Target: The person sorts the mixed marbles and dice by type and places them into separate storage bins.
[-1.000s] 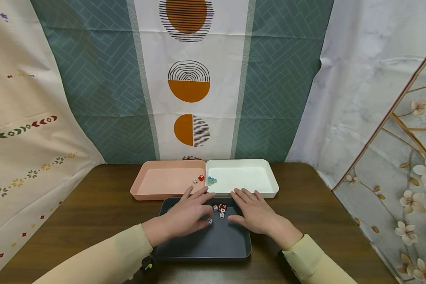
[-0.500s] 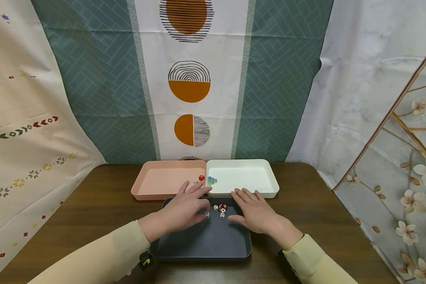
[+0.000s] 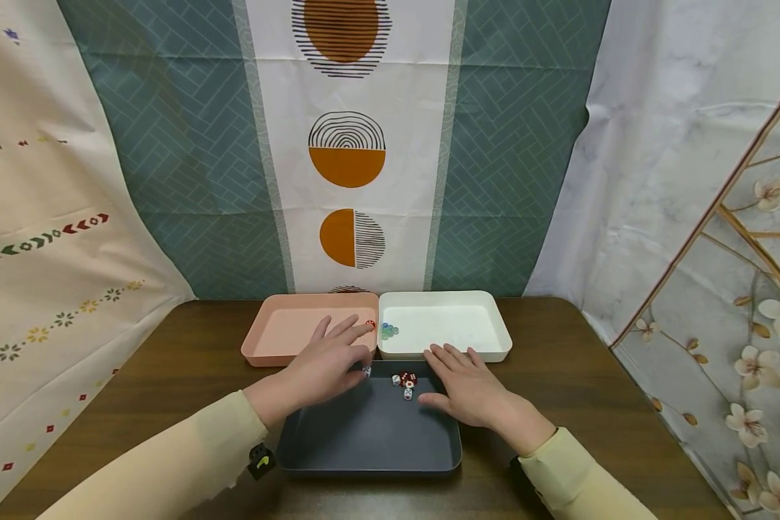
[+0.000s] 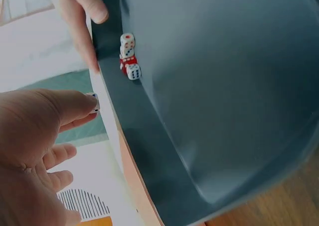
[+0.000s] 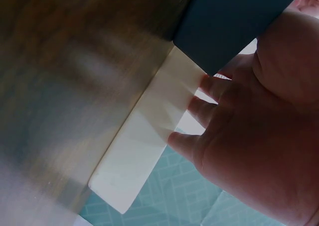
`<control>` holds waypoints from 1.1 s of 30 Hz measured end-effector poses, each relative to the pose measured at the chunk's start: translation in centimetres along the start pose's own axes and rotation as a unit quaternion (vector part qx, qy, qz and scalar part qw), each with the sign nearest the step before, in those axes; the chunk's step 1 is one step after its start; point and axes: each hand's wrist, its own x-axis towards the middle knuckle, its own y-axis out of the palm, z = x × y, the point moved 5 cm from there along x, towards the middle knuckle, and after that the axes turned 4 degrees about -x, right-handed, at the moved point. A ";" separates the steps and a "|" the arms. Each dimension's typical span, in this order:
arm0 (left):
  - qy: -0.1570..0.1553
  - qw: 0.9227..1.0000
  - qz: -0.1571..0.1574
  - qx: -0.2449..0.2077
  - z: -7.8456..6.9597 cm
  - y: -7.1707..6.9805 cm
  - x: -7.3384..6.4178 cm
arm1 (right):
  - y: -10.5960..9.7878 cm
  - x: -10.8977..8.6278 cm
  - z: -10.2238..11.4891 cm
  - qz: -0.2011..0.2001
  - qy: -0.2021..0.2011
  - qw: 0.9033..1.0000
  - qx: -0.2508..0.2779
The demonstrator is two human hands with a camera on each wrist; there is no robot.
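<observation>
My left hand (image 3: 328, 365) pinches a white die (image 4: 94, 102) between thumb and index finger, with its other fingers spread. It is at the far left part of the dark tray (image 3: 370, 440), and its fingertips overlap the pink tray (image 3: 286, 326). Within the dark tray, near its far side, a small cluster of white dice (image 3: 408, 394) and red dice (image 4: 124, 64) sits together. My right hand (image 3: 464, 390) lies with straight fingers across the dark tray's far right corner, fingertips at the near rim of the white tray (image 5: 134, 141). Nothing shows in its grasp.
A red die (image 3: 370, 324) lies at the pink tray's right end, partly hidden by my left fingers. Several bluish-green translucent pieces (image 3: 388, 331) lie at the white tray's left end. The pink and white trays stand side by side on the brown table (image 3: 552, 347), before a patterned curtain (image 3: 513, 144).
My left hand, with the white die, has moved forward and left from over the dark tray toward the pink tray. The right hand has stayed in place.
</observation>
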 end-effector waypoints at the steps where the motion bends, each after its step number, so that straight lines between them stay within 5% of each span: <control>1: -0.003 1.000 -0.002 0.002 0.1 0.0 0.0 | -0.1 0.0 0.0 0.002 -0.001 1.000 -0.002; 9: -0.037 0.999 -0.004 0.007 1.1 -0.4 0.2 | -1.9 -0.6 1.1 0.011 -0.005 1.000 0.014; 33: -0.106 0.994 -0.009 0.015 5.5 -0.6 2.4 | 0.2 0.1 -0.3 -0.003 0.002 1.000 0.000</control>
